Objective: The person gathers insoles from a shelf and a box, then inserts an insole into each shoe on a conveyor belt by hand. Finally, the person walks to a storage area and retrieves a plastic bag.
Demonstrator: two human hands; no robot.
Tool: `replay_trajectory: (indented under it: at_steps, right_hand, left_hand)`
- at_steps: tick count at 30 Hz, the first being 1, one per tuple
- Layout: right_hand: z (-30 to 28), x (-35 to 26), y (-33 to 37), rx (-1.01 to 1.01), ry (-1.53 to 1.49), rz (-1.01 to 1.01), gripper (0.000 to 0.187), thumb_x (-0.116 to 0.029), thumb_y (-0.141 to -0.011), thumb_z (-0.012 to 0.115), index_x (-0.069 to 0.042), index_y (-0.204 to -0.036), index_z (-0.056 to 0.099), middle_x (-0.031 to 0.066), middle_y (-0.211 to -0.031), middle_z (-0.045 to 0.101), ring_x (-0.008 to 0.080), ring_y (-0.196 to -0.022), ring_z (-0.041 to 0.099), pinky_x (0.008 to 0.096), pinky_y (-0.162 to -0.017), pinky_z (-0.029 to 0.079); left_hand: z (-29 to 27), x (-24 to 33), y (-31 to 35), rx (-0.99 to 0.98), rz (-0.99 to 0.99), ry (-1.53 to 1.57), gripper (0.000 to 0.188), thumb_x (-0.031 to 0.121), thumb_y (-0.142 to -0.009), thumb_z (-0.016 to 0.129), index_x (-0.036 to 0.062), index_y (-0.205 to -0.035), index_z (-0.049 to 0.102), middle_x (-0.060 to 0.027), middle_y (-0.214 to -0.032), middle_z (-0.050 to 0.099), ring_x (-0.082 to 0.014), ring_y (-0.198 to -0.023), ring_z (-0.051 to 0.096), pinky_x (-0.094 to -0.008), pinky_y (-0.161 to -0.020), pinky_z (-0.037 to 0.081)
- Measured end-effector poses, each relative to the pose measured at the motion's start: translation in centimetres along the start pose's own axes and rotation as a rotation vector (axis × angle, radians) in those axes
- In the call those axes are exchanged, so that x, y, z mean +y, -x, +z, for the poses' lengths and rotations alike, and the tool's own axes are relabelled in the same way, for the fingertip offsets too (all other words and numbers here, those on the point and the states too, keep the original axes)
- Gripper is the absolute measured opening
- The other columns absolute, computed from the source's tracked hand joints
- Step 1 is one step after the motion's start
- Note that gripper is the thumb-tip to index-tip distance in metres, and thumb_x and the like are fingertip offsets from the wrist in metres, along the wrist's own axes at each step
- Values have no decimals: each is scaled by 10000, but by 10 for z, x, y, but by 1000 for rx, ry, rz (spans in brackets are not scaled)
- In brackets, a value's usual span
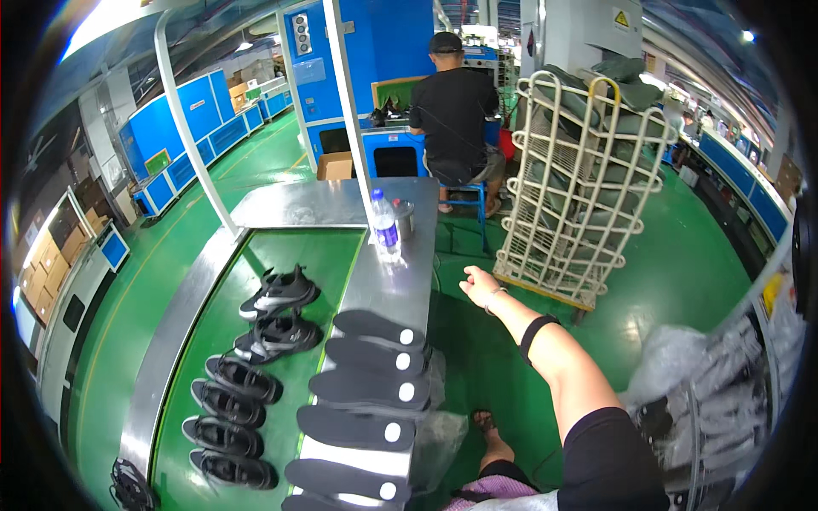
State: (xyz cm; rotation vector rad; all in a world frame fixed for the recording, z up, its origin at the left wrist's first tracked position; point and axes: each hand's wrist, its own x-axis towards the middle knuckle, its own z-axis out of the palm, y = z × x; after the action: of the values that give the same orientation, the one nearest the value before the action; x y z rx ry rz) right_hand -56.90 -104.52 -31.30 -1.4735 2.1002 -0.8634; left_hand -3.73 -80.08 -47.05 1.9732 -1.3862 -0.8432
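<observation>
My right hand [480, 288] is stretched out over the floor, between the metal bench and the wire cart, apart from both. Its fingers look curled in, and nothing shows in them. There is a bracelet on the wrist and a black band around the forearm. My left hand is out of view. To the left of my arm, several black insoles [368, 387], each with a white round spot at one end, lie in a column along the bench edge. Several black shoes [228, 401] stand on the green belt [281, 375] beside them; two more with grey-white soles [279, 291] sit farther up.
A clear bottle [385, 228] with a blue cap stands on the metal bench [332, 194], next to a metal cup [404, 219]. A person [456, 119] sits at a blue machine ahead. A loaded wire cart [584, 183] is at right, plastic-wrapped goods [707, 375] nearer me.
</observation>
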Motion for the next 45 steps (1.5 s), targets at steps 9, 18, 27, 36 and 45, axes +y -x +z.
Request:
replay_trajectory:
  at_steps: [9,18,27,36,45]
  right_hand:
    - [57,32,-280,38,-82,-293,309,-113,-813,464,-77,-1120,470,150,-979,533,278,-908,517,339,-795,420]
    - [103,18,-423,-276,-288,-438,384,-19,-798,395,-101,-1169,451,167,-1142,486,296,-1061,453,314,-912,351]
    - [45,6,-419,-1139,-167,-85,188,-127,-799,548,20,-916,551,105,-891,589,216,-841,585,280,-746,479]
    - [73,25,-389,-1050,-572,-16,161,-134,-824,528,22,-865,529,80,-838,555,245,-848,590,316,-776,487]
    - [50,26,-338,-566,-528,-60,290,-277,-814,552,-40,-980,531,36,-789,578,131,-621,586,237,-521,474]
  left_hand:
    - [121,122,-102,77,-176,51,521,277,-819,505,-28,-1211,348,-182,-1143,462,-236,-1034,469,-328,-869,381]
    - [173,161,-107,152,-391,129,512,273,-823,500,-25,-1211,350,-178,-1139,465,-233,-1031,472,-325,-865,385]
    - [188,169,-60,183,-542,255,502,269,-827,495,-21,-1211,352,-173,-1135,469,-229,-1027,474,-323,-860,388]
    - [193,188,-32,177,-546,392,492,264,-831,490,-18,-1210,354,-169,-1131,472,-225,-1023,476,-320,-856,391]
    - [157,202,-29,-117,-534,332,483,260,-835,485,-15,-1210,355,-165,-1127,475,-222,-1020,478,-317,-851,395]
